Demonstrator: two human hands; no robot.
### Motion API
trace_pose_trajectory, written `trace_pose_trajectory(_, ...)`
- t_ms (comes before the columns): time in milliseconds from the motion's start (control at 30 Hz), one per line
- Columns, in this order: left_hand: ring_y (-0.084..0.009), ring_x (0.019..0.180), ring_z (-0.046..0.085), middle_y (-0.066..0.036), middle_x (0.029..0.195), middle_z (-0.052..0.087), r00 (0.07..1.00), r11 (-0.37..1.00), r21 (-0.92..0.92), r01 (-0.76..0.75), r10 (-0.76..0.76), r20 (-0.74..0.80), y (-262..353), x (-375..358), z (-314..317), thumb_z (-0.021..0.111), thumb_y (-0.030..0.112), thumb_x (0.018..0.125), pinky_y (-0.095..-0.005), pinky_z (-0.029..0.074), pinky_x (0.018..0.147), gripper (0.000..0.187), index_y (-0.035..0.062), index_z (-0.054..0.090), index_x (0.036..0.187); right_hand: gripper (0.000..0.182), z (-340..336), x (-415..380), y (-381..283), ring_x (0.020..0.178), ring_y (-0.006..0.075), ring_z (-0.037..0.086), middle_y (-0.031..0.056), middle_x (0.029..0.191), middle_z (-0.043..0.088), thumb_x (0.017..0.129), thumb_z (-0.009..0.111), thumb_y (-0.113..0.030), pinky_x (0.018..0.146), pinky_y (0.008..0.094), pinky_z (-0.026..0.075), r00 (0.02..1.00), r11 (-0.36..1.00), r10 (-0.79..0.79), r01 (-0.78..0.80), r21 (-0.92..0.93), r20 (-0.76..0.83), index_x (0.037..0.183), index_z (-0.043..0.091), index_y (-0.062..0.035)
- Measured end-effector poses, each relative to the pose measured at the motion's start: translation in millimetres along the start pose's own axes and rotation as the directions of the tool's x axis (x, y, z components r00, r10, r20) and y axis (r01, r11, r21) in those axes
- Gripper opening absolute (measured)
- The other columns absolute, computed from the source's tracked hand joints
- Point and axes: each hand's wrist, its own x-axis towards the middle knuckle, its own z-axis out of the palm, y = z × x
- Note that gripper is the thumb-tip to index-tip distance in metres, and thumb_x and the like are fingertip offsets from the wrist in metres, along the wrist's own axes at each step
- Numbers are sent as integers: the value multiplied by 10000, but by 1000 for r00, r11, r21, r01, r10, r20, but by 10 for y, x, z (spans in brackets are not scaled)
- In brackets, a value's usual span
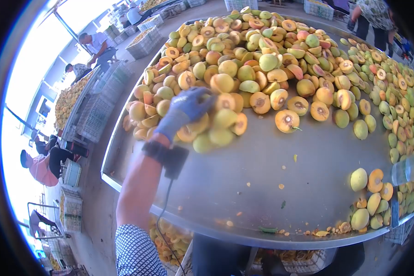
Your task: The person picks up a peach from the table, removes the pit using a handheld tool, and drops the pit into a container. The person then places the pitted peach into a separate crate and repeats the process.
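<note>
My left hand [192, 109], in a blue-grey glove, reaches over the left front of a large heap of halved yellow peaches [225, 83]. Its fingers are blurred and partly hidden among the fruit, so their grip does not show. Several peach halves [216, 131] right under and beside the palm are smeared by motion. A black band with a small box [168, 156] and a cable is strapped to the wrist. The heap lies on a metal table [244, 184]; many halves show orange flesh and brown centres. My right hand is out of view.
A small group of peaches [375, 202] lies at the table's front right, near a clear plastic container [407, 170]. Scraps [322, 233] line the front rim. Fruit-filled crates [303, 262] stand below. People [99, 46] sit at left beside stacked crates [96, 115]; another person [375, 20] stands at back right.
</note>
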Motion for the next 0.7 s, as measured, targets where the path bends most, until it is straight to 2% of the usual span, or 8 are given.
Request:
trace_pose_trajectory(133, -311, 1012, 608, -112, 1120, 633, 947, 947, 23, -320, 319, 39, 730, -750, -63, 657, 492, 800, -415, 474, 875, 442, 168, 652, 1101, 626, -181, 229, -129, 1286, 447, 406, 200, 1485, 327, 985, 465, -345, 1008, 416, 394, 1000, 1000, -10, 10, 17, -5, 1499, 215, -89)
trace_pose_trajectory(200, -303, 984, 629, -122, 1074, 664, 945, 912, -380, -154, 248, 213, 876, -881, -234, 680, 441, 812, -402, 491, 855, 404, 149, 661, 1091, 626, -256, 332, -170, 1286, 446, 406, 201, 1483, 329, 984, 466, -343, 1009, 415, 393, 1000, 1000, -13, 14, 18, -9, 1499, 216, -87)
trace_pose_trajectory(267, -259, 817, 664, -129, 957, 683, 990, 935, -355, -13, 62, 129, 818, -776, -448, 705, 273, 833, -330, 516, 711, 319, 109, 656, 1103, 627, -315, 406, -191, 1285, 444, 406, 202, 1481, 330, 983, 467, -341, 1010, 414, 392, 1000, 1000, -21, 21, 17, -9, 1498, 216, -85)
trace_pose_trajectory(300, -259, 856, 652, -111, 954, 683, 926, 957, -112, -269, 225, -302, 396, -574, -288, 706, 282, 831, -339, 508, 738, 302, 115, 669, 1080, 627, -336, 445, -202, 1285, 443, 407, 202, 1480, 331, 983, 468, -340, 1010, 414, 391, 1000, 1000, -22, 22, 18, -9, 1497, 217, -84)
trace_pose_trajectory(367, -313, 1049, 600, -102, 1104, 641, 905, 900, 435, 19, 169, -390, -113, -243, -512, 629, 557, 807, -414, 454, 895, 475, 196, 665, 1114, 627, -368, 493, -207, 1285, 442, 407, 203, 1478, 332, 982, 470, -337, 1012, 413, 390, 1000, 1000, -23, 24, 16, -6, 1496, 218, -82)
trace_pose_trajectory(467, -380, 1095, 567, -160, 1222, 571, 861, 794, 346, 500, -414, -295, -778, -27, -697, 506, 693, 814, -495, 419, 945, 613, 218, 634, 1180, 627, -398, 553, -201, 1285, 439, 408, 204, 1475, 335, 980, 472, -334, 1013, 412, 388, 1000, 1000, -16, 16, 12, -12, 1495, 219, -79)
trace_pose_trajectory(567, -378, 1100, 567, -184, 1217, 563, 836, 777, 310, 549, -507, -210, -1055, -51, -527, 488, 700, 821, -472, 431, 946, 632, 203, 625, 1187, 628, -409, 583, -203, 1284, 437, 408, 205, 1472, 337, 979, 474, -330, 1015, 411, 386, 1000, 1000, -6, 6, 15, -18, 1493, 220, -76)
trace_pose_trajectory(700, -346, 1061, 575, -146, 1139, 579, 947, 935, 170, 311, -289, -141, -668, -517, -415, 534, 612, 854, -443, 459, 891, 564, 132, 607, 1141, 628, -419, 618, -263, 1284, 434, 409, 207, 1468, 340, 977, 477, -325, 1017, 409, 384, 1000, 1000, -9, 10, 24, -23, 1492, 221, -73)
